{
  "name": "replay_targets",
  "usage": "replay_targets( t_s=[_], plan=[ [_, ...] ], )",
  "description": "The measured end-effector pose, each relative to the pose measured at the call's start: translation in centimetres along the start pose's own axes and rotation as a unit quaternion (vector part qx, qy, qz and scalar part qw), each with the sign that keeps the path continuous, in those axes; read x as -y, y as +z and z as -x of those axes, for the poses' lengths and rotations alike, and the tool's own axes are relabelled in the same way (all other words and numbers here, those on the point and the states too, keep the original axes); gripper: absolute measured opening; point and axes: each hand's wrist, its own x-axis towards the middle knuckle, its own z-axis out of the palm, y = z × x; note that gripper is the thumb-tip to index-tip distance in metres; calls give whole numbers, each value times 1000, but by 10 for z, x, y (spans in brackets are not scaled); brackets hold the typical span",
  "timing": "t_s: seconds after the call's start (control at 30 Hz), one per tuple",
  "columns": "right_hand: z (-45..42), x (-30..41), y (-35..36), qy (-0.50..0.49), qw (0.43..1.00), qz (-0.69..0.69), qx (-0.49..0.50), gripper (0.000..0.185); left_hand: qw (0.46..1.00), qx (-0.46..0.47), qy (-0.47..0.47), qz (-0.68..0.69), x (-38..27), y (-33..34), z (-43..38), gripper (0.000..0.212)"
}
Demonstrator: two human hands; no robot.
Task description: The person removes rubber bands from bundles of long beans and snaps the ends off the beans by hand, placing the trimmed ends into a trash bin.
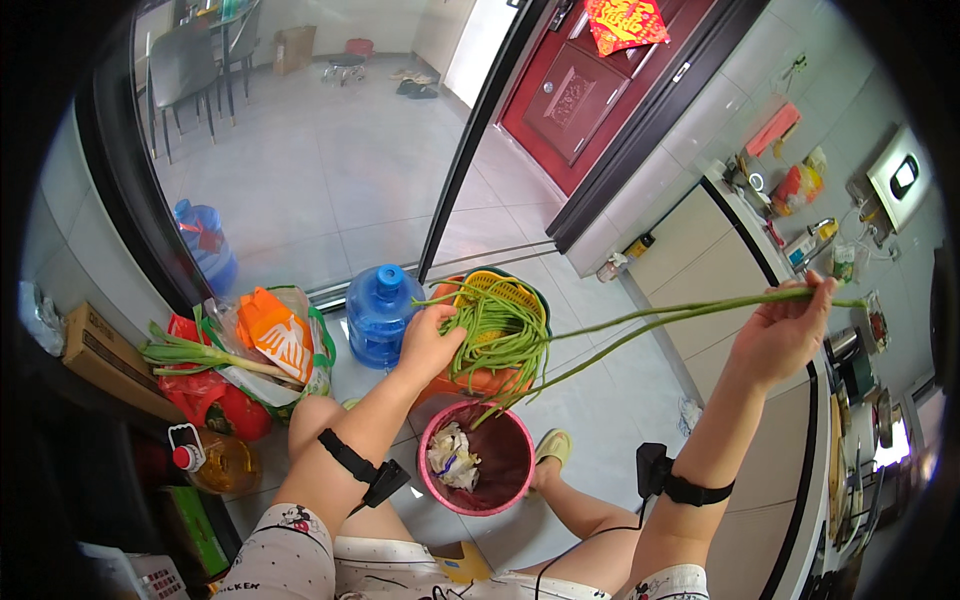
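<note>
Long green yardlong beans (502,326) lie heaped in a yellow plastic colander (501,286), which rests on something orange. My left hand (433,341) is at the heap's left side, its fingers curled on some bean ends. Raised far out to the right, my right hand (787,330) is closed on a few long beans (667,307); they stretch back left towards the heap, and one tip hangs over the pink waste bin (517,499). Crumpled white waste (454,457) lies inside this bin, between my legs.
A blue water jug (385,319) stands left of the colander. Shopping bags with a leek (247,364), an oil bottle (225,461) and a cardboard box (112,360) are further left. Kitchen cabinets (697,247) line the right side; a glass door frame (480,142) rises ahead.
</note>
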Motion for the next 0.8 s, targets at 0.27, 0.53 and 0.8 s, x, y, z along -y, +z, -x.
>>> replay_targets(
  t_s=[0.27,0.53,0.8],
  plan=[
    [-9,65,-49,6,991,-133,5,26,992,100,22,79,-32,-11,18,22],
    [57,57,-30,233,960,-107,110,33,953,262,13,152,-155,-33,58,25],
    [88,53,16,294,923,-121,218,22,848,345,-32,402,-246,-59,113,44]
  ],
)
